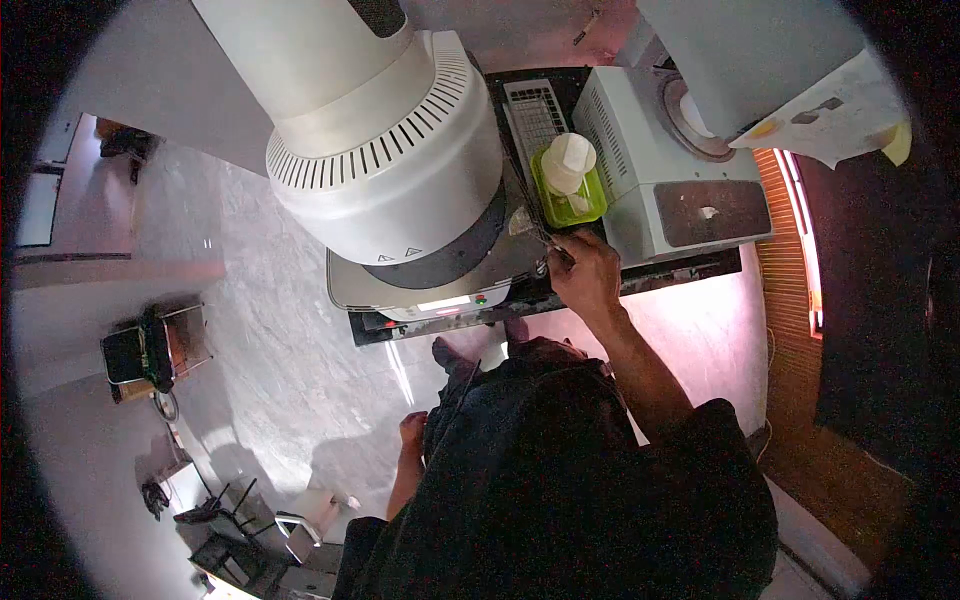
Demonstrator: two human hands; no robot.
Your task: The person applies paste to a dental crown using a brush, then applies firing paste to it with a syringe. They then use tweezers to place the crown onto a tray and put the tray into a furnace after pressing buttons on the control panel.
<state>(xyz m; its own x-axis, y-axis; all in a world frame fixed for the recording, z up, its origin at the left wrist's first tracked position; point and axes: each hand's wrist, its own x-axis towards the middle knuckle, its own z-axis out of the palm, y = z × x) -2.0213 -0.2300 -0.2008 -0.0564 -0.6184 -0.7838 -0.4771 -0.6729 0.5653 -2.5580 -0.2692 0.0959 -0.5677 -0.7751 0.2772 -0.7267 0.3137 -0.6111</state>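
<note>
My right hand point(585, 272) is at the front edge of the dark bench top, its fingers closed around a thin, long metal tool point(540, 225) whose exact kind I cannot make out. The tool points up and left, alongside a bright green basket point(597, 205). Inside the basket stands a whitish plastic container point(563, 172). Left of the tool is a large white round machine point(390, 190) with a slotted rim and a small lit panel point(445, 304). My left hand point(412, 430) hangs low beside my dark clothing, away from the bench; its fingers are too small and partly hidden.
A grey boxy device point(665, 180) stands right of the basket. Behind the basket lies a white wire rack point(536, 110). The bench's dark front edge point(560, 300) runs before me. A chair point(300, 535) and a black-topped stand point(125, 355) are at the left.
</note>
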